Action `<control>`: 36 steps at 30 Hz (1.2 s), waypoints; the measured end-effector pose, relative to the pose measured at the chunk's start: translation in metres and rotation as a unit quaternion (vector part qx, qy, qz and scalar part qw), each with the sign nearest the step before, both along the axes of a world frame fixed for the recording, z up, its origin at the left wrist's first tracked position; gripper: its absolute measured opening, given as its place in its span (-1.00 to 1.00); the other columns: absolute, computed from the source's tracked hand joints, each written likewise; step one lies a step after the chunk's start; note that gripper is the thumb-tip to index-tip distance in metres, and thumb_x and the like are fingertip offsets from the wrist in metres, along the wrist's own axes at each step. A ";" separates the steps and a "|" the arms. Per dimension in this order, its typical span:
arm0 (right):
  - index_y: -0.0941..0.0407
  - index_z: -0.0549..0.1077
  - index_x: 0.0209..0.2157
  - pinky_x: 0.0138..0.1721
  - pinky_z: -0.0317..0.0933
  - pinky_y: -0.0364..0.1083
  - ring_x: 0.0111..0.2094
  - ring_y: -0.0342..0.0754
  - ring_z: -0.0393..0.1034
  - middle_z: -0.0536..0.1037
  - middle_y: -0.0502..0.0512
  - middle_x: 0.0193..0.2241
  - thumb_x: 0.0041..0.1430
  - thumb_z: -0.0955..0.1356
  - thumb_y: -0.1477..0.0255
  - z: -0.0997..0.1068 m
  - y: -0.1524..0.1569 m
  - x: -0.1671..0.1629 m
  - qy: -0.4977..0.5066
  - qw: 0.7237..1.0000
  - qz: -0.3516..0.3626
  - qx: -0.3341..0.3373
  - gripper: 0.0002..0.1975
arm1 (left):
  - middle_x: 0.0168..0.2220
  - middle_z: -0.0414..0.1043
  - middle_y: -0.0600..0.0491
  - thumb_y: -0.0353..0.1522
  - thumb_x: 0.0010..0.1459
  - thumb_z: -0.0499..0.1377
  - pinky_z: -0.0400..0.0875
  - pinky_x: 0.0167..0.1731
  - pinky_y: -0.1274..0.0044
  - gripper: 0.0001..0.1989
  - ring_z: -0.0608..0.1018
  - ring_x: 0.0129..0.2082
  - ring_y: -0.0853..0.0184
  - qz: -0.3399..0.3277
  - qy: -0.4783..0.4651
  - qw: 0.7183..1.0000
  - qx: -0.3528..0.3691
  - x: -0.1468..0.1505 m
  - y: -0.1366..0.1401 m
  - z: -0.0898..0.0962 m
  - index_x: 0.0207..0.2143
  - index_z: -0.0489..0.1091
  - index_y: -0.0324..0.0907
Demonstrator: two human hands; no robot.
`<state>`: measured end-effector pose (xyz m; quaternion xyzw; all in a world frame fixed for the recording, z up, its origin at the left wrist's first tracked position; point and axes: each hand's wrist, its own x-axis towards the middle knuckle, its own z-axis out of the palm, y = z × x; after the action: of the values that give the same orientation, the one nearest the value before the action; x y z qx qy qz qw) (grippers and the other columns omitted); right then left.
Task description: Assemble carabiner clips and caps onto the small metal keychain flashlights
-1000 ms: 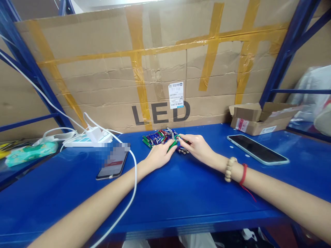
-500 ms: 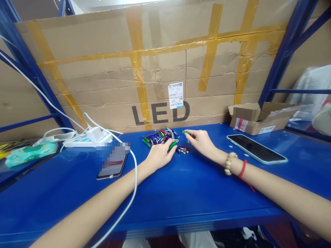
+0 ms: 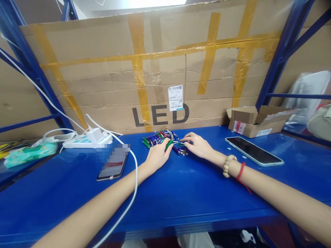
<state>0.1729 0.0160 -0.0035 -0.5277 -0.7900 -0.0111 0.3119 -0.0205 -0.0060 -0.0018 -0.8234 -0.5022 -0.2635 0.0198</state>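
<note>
My left hand point(image 3: 158, 154) is closed around a green keychain flashlight point(image 3: 169, 144), a small metallic tube with a silver clip at its end. The fingers partly cover it. My right hand point(image 3: 198, 146) has its fingers apart, with the tips just above a green carabiner-like loop point(image 3: 181, 145). This loop lies by a purple tube point(image 3: 176, 149) and several small pieces with silver ends point(image 3: 184, 152). Behind my left hand is a pile of shiny blue, green, red and purple tubes point(image 3: 152, 139); my fingers hide part of it.
A phone point(image 3: 113, 163) lies left, beside a white cable point(image 3: 136, 179) that crosses my left forearm. Behind it are a power strip point(image 3: 77, 142) and charger. Another phone point(image 3: 254, 150) and an open cardboard box point(image 3: 252, 127) are right. A cardboard sheet point(image 3: 108, 93) backs the blue table point(image 3: 165, 193).
My right hand has come down and its fingers have spread, and the green loop it held now lies among the small pieces. My left hand still holds the green flashlight, slightly shifted left.
</note>
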 end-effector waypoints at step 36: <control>0.12 0.54 -0.30 -0.33 0.31 -0.12 -0.35 -0.06 0.47 0.60 0.07 -0.34 0.08 0.30 0.37 0.003 -0.002 -0.007 0.231 0.972 0.033 0.003 -0.79 | -0.25 0.45 0.05 -0.26 0.22 -0.02 0.33 -0.22 0.50 -0.77 0.46 -0.24 0.29 -0.116 0.071 0.990 0.024 -0.002 0.003 0.000 -0.17 0.33 -0.13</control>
<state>0.1661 0.0144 -0.0004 -0.4888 -0.7136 0.1190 0.4876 -0.0228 -0.0031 -0.0020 -0.8921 -0.3936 -0.2171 0.0446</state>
